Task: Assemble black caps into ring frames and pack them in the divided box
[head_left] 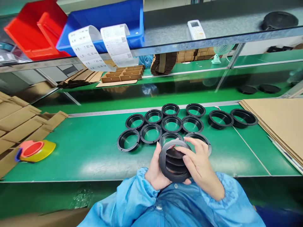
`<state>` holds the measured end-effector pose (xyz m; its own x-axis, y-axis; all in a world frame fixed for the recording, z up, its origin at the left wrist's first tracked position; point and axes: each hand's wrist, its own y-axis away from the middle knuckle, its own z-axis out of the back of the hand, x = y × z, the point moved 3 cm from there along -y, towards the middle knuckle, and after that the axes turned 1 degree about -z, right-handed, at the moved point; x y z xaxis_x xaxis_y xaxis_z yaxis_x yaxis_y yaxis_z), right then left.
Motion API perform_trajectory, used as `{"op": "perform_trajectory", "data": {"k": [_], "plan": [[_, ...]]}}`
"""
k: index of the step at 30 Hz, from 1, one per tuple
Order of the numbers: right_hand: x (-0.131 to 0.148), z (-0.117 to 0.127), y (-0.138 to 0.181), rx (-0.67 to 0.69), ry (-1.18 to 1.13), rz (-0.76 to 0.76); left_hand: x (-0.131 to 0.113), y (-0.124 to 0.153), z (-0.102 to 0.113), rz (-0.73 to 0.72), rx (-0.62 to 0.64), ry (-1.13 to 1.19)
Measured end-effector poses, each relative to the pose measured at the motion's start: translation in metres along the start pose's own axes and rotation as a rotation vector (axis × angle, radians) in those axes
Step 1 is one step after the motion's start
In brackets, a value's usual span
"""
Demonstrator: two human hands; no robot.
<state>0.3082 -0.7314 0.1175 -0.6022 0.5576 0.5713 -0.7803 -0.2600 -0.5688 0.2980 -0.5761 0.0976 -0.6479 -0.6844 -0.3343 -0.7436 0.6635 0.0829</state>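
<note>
My left hand (156, 171) is wrapped round a black flanged plastic ring (163, 162), which is tilted toward me above the table's front edge. My right hand (200, 164) lies against the same ring with its fingers apart. One of its fingertips reaches over the rim into the opening, and the thumb is beside the rim. Just behind the hands stand several similar black rings (151, 134) in close rows. Two of them are partly covered by my hands and the held ring. Another pair of rings (220, 119) stands farther right.
Cardboard dividers (19, 119) and a coloured visor-like item (35, 151) are at left. Flat cardboard sheets (276, 126) lie at right. Overhead, a shelf (165, 25) carries a red bin (35, 31), a blue bin (106, 19) with paper labels, and a white remote (196, 30).
</note>
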Motion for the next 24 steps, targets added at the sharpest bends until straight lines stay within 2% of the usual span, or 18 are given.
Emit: {"op": "perform_trajectory", "data": {"k": [6, 17, 24], "plan": [[-0.002, 0.007, -0.013, 0.091, -0.126, -0.035, 0.001, -0.009, -0.003, 0.098, -0.049, 0.001], [-0.008, 0.007, -0.004, 0.054, -0.300, -0.128, 0.002, -0.011, -0.009, 0.151, -0.023, -0.011], [-0.010, 0.009, -0.001, 0.038, -0.356, -0.155, 0.002, -0.014, -0.009, 0.203, -0.061, 0.061]]}}
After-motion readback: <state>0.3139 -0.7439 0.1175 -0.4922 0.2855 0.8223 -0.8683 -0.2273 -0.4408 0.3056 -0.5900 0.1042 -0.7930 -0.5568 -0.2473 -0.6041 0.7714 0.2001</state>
